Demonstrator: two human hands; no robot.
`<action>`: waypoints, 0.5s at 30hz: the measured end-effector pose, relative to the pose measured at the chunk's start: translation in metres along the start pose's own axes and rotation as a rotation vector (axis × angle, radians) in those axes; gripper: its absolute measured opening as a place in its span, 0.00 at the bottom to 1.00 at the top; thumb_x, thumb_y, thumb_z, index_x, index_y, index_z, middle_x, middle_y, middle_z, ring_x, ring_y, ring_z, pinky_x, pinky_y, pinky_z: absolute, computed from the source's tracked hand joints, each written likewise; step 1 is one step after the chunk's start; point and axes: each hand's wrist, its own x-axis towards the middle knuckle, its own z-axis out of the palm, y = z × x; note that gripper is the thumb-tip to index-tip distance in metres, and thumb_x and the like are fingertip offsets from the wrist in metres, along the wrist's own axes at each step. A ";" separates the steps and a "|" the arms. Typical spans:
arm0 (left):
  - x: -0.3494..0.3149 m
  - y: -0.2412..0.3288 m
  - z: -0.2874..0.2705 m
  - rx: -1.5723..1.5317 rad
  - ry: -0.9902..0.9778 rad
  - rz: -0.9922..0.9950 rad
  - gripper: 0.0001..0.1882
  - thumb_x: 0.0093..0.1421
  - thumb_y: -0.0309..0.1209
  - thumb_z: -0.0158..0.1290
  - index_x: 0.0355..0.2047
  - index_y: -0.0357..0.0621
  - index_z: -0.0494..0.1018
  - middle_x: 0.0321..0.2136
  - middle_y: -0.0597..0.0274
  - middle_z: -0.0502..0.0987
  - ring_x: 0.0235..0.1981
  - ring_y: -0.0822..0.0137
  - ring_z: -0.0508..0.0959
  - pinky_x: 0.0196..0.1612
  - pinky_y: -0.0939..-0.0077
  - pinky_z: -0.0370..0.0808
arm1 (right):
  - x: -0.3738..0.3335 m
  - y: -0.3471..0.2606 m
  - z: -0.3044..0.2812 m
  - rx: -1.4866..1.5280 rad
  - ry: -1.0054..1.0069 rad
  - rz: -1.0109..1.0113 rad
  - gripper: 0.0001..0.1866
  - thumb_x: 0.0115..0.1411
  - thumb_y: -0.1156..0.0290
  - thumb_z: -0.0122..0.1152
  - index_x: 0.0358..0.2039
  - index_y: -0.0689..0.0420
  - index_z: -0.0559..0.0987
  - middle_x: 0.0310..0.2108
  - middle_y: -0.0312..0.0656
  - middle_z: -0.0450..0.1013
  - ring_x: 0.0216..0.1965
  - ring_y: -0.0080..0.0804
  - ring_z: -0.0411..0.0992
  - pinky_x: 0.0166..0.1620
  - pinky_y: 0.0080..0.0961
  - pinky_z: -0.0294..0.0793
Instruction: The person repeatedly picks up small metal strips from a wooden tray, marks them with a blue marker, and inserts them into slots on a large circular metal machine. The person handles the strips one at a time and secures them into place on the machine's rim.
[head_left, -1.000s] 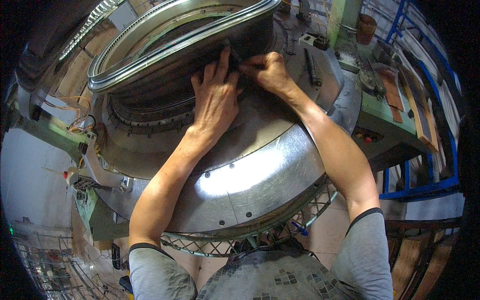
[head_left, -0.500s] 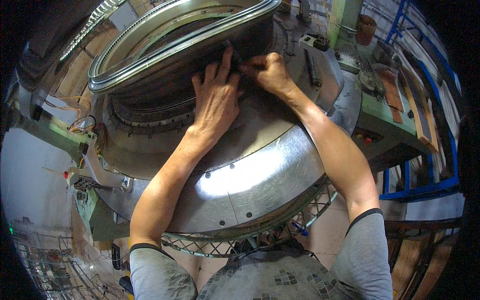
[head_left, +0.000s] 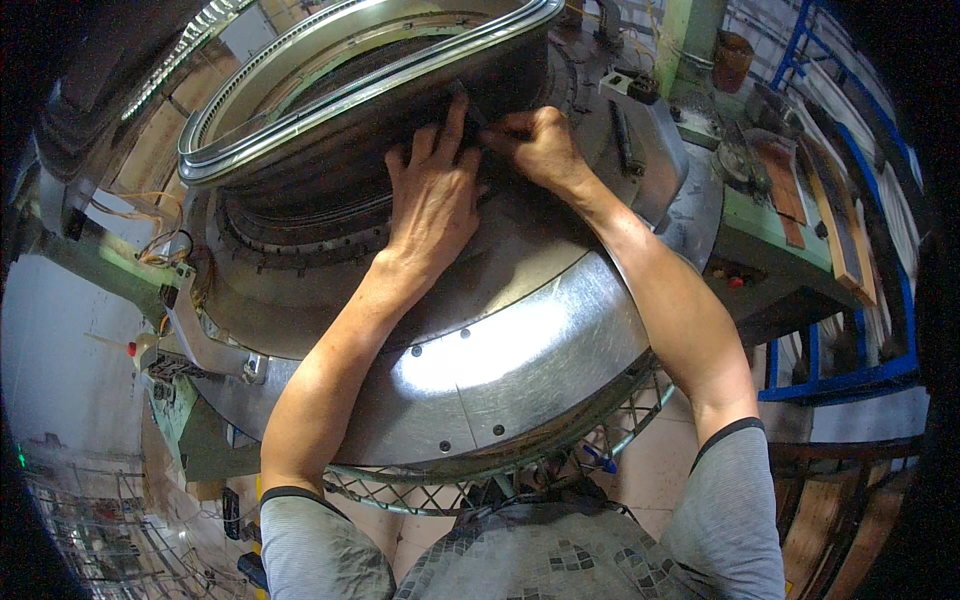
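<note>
My left hand (head_left: 436,196) lies with its fingers spread against the dark, curved wall (head_left: 320,152) of a large round machine part. Its index finger points up and touches a small dark patch (head_left: 459,92) on that wall. Just to the right, my right hand (head_left: 543,148) is closed, thumb and fingers pinched together close to the same wall. Whatever sits between those fingertips is too dark to make out. A shiny metal rim (head_left: 375,87) runs along the top of the wall, above both hands. Both forearms reach over a broad polished metal ring (head_left: 540,385).
Green machine arms flank the ring, one at the left (head_left: 110,265) with loose orange wires (head_left: 155,250). A metal bracket (head_left: 640,150) stands right of my right hand. Farther right are a wooden board (head_left: 838,225) and a blue rack (head_left: 850,380). A lattice guard (head_left: 420,492) curves below the ring.
Almost nothing differs. Both hands keep their places at the dark wall, with only very slight finger movement.
</note>
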 end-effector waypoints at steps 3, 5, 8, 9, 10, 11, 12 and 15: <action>0.000 0.000 0.000 0.003 0.002 0.007 0.22 0.50 0.29 0.63 0.47 0.47 0.79 0.73 0.53 0.51 0.61 0.46 0.63 0.55 0.41 0.65 | 0.001 0.001 0.001 -0.005 0.020 -0.016 0.17 0.52 0.61 0.73 0.34 0.62 0.86 0.32 0.54 0.82 0.33 0.39 0.83 0.41 0.33 0.81; 0.001 -0.001 -0.001 0.005 -0.019 0.000 0.22 0.50 0.29 0.63 0.48 0.47 0.79 0.73 0.53 0.51 0.61 0.46 0.63 0.55 0.40 0.65 | 0.001 -0.001 0.001 -0.020 0.015 0.007 0.16 0.52 0.61 0.73 0.33 0.62 0.86 0.31 0.53 0.82 0.33 0.39 0.83 0.41 0.33 0.81; 0.001 -0.001 -0.002 -0.017 -0.014 0.006 0.22 0.50 0.30 0.63 0.48 0.47 0.78 0.73 0.53 0.50 0.61 0.45 0.62 0.55 0.37 0.64 | 0.000 -0.004 -0.001 0.005 0.005 0.018 0.16 0.53 0.61 0.72 0.33 0.62 0.86 0.31 0.53 0.82 0.33 0.39 0.83 0.41 0.33 0.81; 0.001 -0.001 -0.002 -0.019 -0.019 0.010 0.23 0.50 0.30 0.63 0.49 0.48 0.78 0.73 0.53 0.50 0.62 0.45 0.62 0.55 0.36 0.64 | 0.000 -0.005 -0.001 -0.002 0.009 0.007 0.16 0.53 0.61 0.72 0.33 0.62 0.86 0.31 0.54 0.82 0.33 0.39 0.83 0.41 0.33 0.81; 0.001 -0.002 -0.002 -0.023 -0.032 0.009 0.23 0.50 0.30 0.63 0.49 0.48 0.78 0.73 0.53 0.49 0.62 0.45 0.62 0.56 0.35 0.64 | -0.001 -0.006 -0.002 -0.012 0.008 0.012 0.17 0.53 0.60 0.72 0.34 0.62 0.86 0.31 0.54 0.82 0.33 0.39 0.82 0.41 0.33 0.81; 0.001 -0.002 -0.002 -0.027 -0.044 0.008 0.23 0.51 0.30 0.63 0.49 0.48 0.78 0.73 0.53 0.49 0.62 0.45 0.61 0.56 0.34 0.63 | -0.001 -0.006 -0.002 -0.020 0.005 0.018 0.17 0.53 0.60 0.72 0.34 0.62 0.86 0.31 0.54 0.82 0.33 0.39 0.82 0.41 0.33 0.81; 0.001 -0.003 -0.002 -0.034 -0.037 0.012 0.23 0.51 0.30 0.63 0.50 0.48 0.78 0.73 0.53 0.49 0.62 0.45 0.61 0.56 0.33 0.63 | -0.001 -0.006 -0.002 -0.019 0.004 0.017 0.17 0.53 0.60 0.72 0.34 0.62 0.86 0.31 0.54 0.82 0.32 0.39 0.82 0.40 0.33 0.81; 0.002 -0.003 -0.002 -0.033 -0.035 0.020 0.24 0.51 0.30 0.62 0.51 0.48 0.78 0.74 0.55 0.46 0.63 0.45 0.60 0.56 0.32 0.62 | 0.000 -0.005 -0.001 -0.015 0.009 0.014 0.16 0.52 0.62 0.71 0.33 0.62 0.86 0.31 0.54 0.82 0.32 0.40 0.82 0.40 0.34 0.81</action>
